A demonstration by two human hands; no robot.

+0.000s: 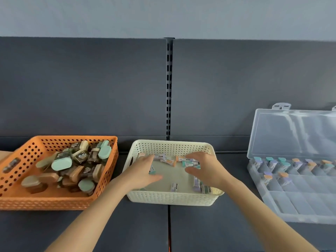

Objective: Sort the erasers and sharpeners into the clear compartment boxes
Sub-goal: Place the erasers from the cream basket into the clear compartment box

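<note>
Though few — erasers (pixel 168 160) in basket (pixel 171 199)

Shop shelving, pretty sure
Slotted metal upright (pixel 169 88) between dark back panels (pixel 81 84), orange basket (pixel 18 179) and cream basket (pixel 172 199) of small stock on the shelf (pixel 127 230).

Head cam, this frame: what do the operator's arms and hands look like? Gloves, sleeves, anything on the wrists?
The left hand and right hand are bare: no gloves and no rings visible. The left forearm and right forearm are bare too, with no sleeve down to the frame's lower edge. There is no watch, band or marker on either wrist.
</note>
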